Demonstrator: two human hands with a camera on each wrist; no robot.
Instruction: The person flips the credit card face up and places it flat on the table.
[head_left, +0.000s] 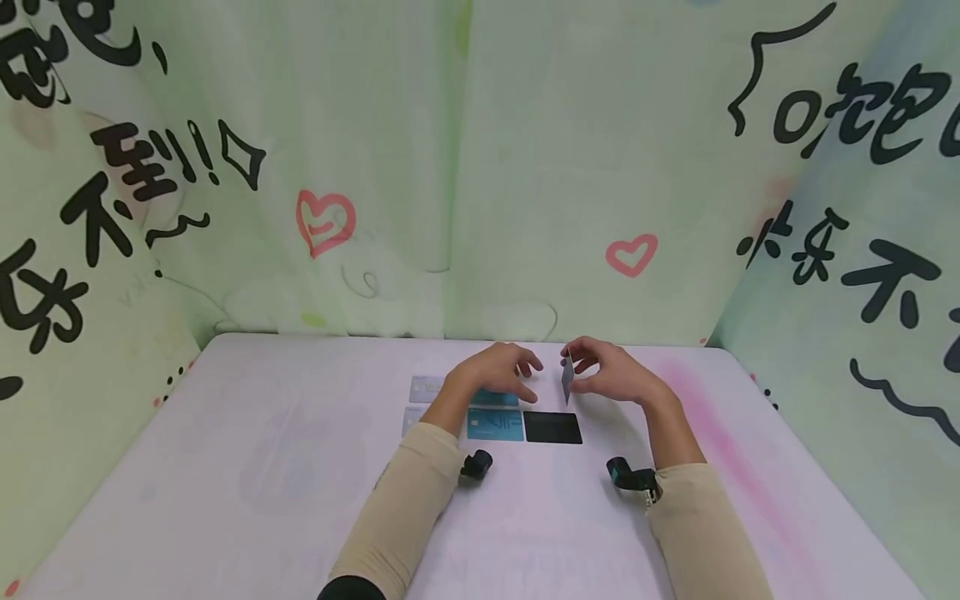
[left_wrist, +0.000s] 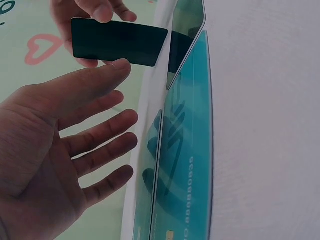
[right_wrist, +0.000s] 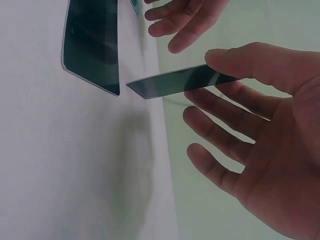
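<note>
My right hand (head_left: pixel 611 371) pinches a thin dark card (head_left: pixel 567 380) between thumb and fingers, holding it on edge above the table. In the right wrist view the card (right_wrist: pixel 167 83) slants, its far corner near the flat black card (head_left: pixel 553 428). My left hand (head_left: pixel 498 367) has its fingers spread and holds nothing, above the back blue card (head_left: pixel 495 399). In the left wrist view its thumb tip appears close to the held card's (left_wrist: pixel 117 42) lower edge; contact is unclear. A blue card (head_left: pixel 495 425) with lettering lies left of the black one.
A pale card (head_left: pixel 426 388) lies in the back row, and another pale card (head_left: pixel 413 417) in the front row is partly covered by my left forearm. The white table (head_left: pixel 300 483) ends at a green curtain (head_left: pixel 525 167) with writing and hearts.
</note>
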